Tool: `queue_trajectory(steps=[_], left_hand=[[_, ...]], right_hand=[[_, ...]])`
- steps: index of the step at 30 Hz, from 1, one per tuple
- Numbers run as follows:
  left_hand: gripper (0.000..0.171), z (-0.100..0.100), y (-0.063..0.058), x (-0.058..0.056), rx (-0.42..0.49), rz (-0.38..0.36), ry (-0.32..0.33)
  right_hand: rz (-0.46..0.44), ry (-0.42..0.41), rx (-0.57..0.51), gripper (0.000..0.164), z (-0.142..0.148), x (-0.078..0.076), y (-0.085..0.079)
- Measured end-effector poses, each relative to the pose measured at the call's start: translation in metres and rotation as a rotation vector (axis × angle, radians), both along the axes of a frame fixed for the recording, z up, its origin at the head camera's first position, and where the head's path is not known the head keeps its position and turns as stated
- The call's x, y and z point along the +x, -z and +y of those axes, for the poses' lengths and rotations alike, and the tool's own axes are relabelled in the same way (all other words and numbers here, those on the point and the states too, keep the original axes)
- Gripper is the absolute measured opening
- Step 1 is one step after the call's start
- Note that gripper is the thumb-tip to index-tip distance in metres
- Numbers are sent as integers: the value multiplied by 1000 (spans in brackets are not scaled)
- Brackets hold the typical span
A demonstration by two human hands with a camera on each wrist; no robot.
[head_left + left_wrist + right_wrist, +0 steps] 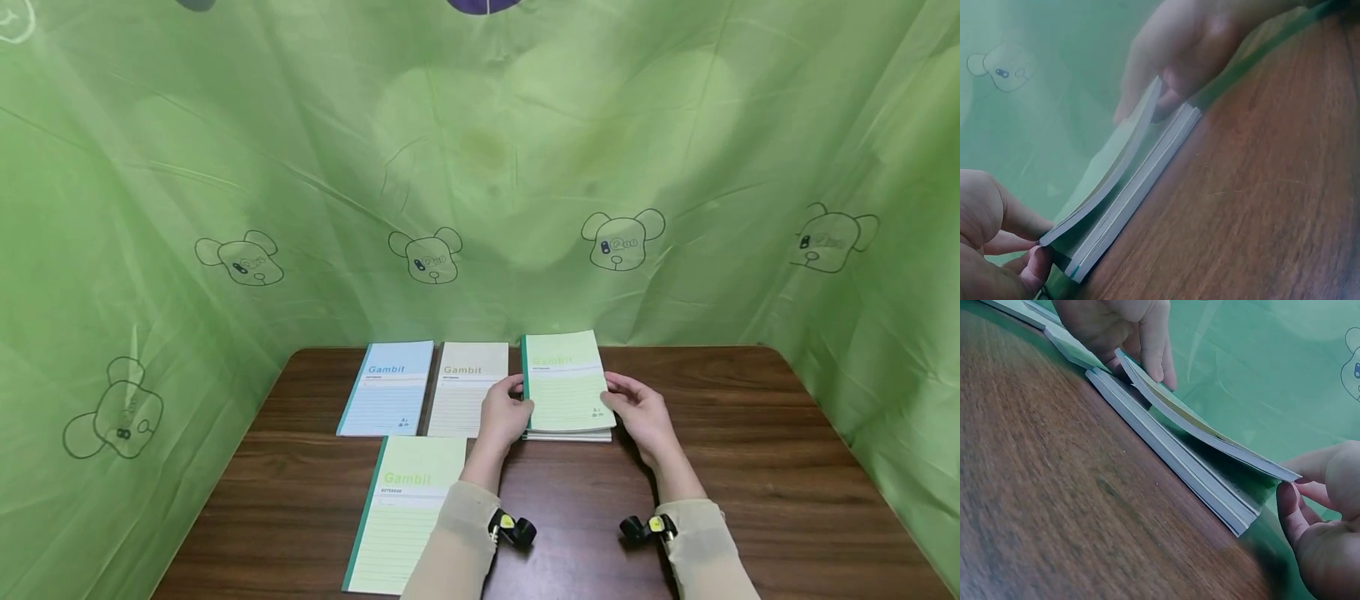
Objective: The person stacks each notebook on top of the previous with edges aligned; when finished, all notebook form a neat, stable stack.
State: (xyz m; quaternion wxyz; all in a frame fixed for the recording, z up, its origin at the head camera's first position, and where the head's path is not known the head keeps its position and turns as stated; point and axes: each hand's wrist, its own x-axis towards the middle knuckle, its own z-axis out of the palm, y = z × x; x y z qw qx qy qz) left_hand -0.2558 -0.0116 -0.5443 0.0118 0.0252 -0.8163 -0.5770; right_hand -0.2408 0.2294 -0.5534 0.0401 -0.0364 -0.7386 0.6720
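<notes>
Both hands hold a pale green notebook [566,387] with a dark green spine, at the back of the table right of centre. My left hand [504,414] pinches its spine side, and my right hand [643,417] pinches the opposite edge. In the right wrist view the held notebook [1191,422] bows a little, raised at its edges above a short stack of notebooks [1163,455]. The covers of that stack are mostly hidden beneath it. Left of the left hand lies a beige notebook [468,392], partly behind the wrist.
A blue notebook [387,392] lies left of the beige one. Nearer me, another green notebook [397,533] is partly covered by the left sleeve. The dark wooden table [750,450] meets a green curtain [517,283] at its back and sides.
</notes>
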Motion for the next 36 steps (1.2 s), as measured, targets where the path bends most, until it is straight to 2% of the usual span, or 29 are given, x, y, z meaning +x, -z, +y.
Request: queue_trajectory(steps=[9, 18, 25, 29, 36], left_hand=[[45, 1, -1, 1, -164, 72, -6], [44, 1, 0, 1, -198, 82, -4], [44, 2, -2, 4, -236, 91, -4], [44, 3, -3, 4, -267, 107, 2], [43, 5, -3, 6, -297, 77, 5]], right_hand=[[-22, -10, 135, 46, -1, 0, 4], [-37, -17, 177, 47, -1, 3, 1], [-49, -32, 307, 49, -3, 5, 0], [-48, -37, 345, 49, -4, 7, -2], [-20, -22, 378, 47, -5, 6, -1]])
